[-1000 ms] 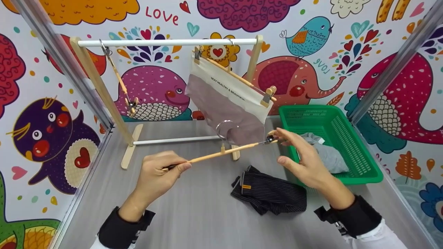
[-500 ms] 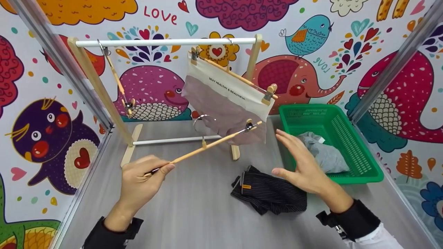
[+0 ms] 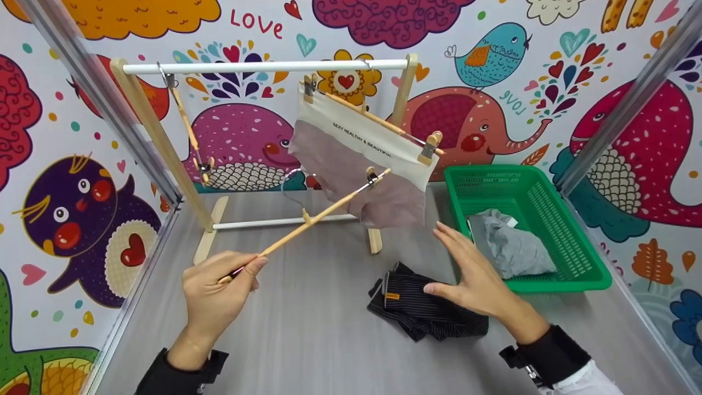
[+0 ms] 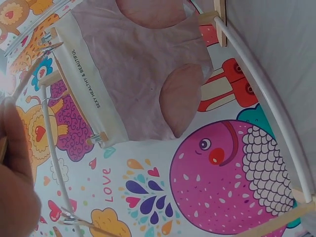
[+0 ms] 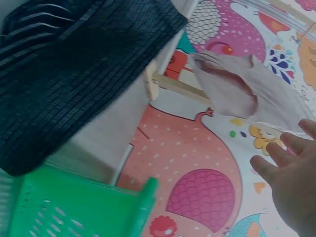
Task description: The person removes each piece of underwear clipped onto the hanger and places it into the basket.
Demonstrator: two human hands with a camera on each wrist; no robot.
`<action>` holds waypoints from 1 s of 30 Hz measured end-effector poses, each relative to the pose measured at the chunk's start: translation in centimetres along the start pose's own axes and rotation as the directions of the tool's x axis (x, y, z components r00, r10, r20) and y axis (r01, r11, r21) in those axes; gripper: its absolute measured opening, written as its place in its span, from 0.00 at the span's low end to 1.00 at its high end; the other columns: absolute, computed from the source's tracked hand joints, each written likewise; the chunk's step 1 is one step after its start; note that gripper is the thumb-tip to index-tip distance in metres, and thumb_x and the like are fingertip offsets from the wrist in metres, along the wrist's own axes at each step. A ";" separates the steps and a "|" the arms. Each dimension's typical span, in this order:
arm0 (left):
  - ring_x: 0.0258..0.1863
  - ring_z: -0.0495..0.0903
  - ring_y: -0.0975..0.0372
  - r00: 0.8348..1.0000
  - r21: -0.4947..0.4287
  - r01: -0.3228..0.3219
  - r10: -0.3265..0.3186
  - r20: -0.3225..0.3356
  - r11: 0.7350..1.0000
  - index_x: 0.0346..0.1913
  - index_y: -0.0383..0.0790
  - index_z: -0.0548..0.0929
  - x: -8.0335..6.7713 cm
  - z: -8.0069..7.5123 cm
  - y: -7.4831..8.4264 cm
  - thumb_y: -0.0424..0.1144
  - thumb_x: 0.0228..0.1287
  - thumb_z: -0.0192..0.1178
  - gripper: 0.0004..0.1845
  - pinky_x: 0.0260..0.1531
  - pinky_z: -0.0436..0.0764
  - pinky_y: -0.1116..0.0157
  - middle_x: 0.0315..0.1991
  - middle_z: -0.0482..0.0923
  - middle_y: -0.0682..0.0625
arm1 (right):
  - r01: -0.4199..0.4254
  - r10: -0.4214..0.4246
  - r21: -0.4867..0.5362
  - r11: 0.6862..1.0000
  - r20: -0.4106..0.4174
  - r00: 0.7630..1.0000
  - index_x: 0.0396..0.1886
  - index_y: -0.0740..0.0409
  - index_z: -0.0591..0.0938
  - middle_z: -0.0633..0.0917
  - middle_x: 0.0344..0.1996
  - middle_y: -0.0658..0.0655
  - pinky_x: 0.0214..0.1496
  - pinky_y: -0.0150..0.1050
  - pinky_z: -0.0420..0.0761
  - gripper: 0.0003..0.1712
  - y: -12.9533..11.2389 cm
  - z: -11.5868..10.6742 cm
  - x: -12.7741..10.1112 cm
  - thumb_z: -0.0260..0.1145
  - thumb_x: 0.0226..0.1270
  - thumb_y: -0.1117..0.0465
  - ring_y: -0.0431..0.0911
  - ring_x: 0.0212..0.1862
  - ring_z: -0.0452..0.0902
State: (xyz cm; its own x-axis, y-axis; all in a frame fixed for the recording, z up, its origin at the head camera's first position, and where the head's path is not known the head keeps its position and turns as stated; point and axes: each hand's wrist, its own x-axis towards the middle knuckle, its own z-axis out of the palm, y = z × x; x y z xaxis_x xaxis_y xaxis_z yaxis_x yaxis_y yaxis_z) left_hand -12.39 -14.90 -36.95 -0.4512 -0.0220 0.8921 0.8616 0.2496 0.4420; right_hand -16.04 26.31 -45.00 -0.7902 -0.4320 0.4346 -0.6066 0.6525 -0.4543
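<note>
Slim wooden hanger (image 3: 324, 213), metal clip (image 3: 372, 176) at far end, tilts upward; left hand (image 3: 219, 288) grips near end, right hand (image 3: 477, 280) fingers extended; pinstriped dark cloth (image 3: 430, 314) lies crumpled.

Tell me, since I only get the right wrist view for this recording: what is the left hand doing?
Observer: In the head view, the left hand grips one end of a wooden hanger.
Operator: I see only part of the green basket. Is anything in it?
Observer: Yes, a grey cloth lies inside.
Operator: Does the dark striped cloth carry any tag?
Observer: Yes, the head view shows a small orange tag on it.
</note>
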 end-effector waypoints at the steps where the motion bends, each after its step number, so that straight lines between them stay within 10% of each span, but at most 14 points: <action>1: 0.11 0.73 0.66 1.000 0.010 -0.002 0.002 -0.020 1.000 0.26 0.26 0.86 0.0 0.0 0.0 0.13 0.36 0.68 0.11 0.13 0.71 0.77 0.16 0.78 0.46 | -0.003 0.003 -0.011 1.000 0.004 1.000 0.74 0.46 0.55 0.55 0.73 0.51 0.62 0.62 0.60 0.58 0.2 0.2 -0.2 0.75 0.47 0.41 0.50 0.72 0.51; 30: 0.10 0.75 0.65 0.958 0.076 0.048 -0.025 -0.286 0.996 0.26 0.22 0.85 0.7 1.3 0.5 0.11 0.36 0.67 0.10 0.15 0.75 0.77 0.15 0.78 0.39 | -0.150 0.204 -0.213 0.965 0.260 0.944 0.75 0.55 0.52 0.56 0.72 0.62 0.65 0.60 0.59 0.70 1.2 5.6 -3.2 0.71 0.36 0.26 0.60 0.70 0.53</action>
State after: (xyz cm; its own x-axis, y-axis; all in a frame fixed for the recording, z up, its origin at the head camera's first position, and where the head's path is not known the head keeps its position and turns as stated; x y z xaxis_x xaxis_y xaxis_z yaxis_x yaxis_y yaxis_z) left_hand -12.62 -13.56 -36.22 -0.3871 -0.3039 0.8705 0.8188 0.3209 0.4761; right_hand -14.73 24.94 -51.27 -0.8924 -0.4364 0.1150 -0.4482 0.8274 -0.3384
